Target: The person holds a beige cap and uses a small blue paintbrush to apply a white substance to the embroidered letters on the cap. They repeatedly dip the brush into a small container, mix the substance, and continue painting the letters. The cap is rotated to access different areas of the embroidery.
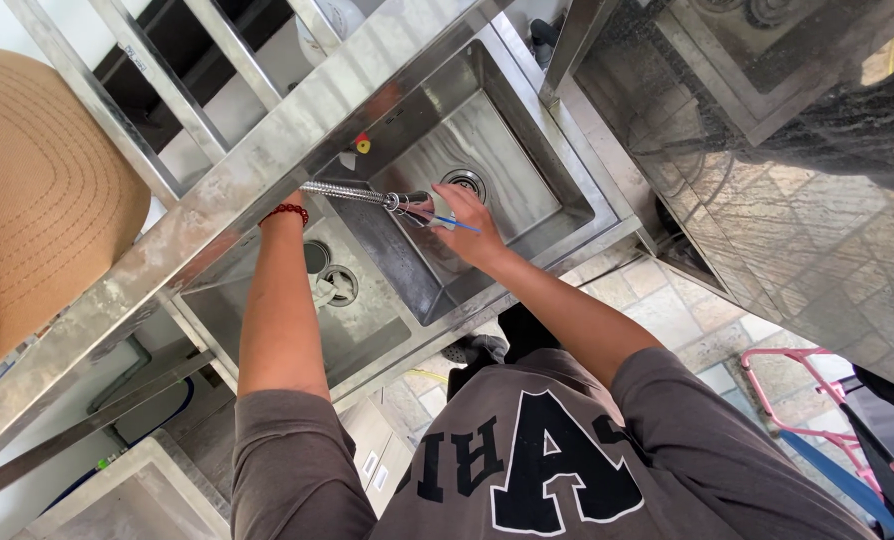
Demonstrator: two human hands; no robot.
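Nearest the camera: grey-brown short-sleeved shirt with large black-and-white lettering [557, 460], both bare arms reaching away from it toward a stainless-steel double-basin sink unit [607, 215]. Right hand [472, 225] sits over the deeper right-hand steel basin [487, 150], its grip closed around the chrome spray head of a flexible metal hose [417, 206]; a thin blue-and-white object [462, 226] lies against the fingers, kind not resolvable. The hose runs from the spray head leftward, roughly level, to the back ledge of the sink. The spray head is held above the near-left part of that basin, apart from the round steel drain [464, 182] beyond the hand. Left forearm crosses the shallower left-hand steel basin [367, 330], which has its own round drain fitting [340, 285]. A red bead bracelet [286, 211] is on the left wrist; the left hand [285, 200] goes under the long steel rail [227, 190] along the back of the sink and is hidden, so I cannot tell its grip. Small red-and-yellow knob [363, 144] on the back ledge near the hose root. Far right: wet steel worktop surface [767, 130]. Tan cap brim [37, 190] at left edge. Pink metal frame [817, 400] on the tiled floor at lower right.
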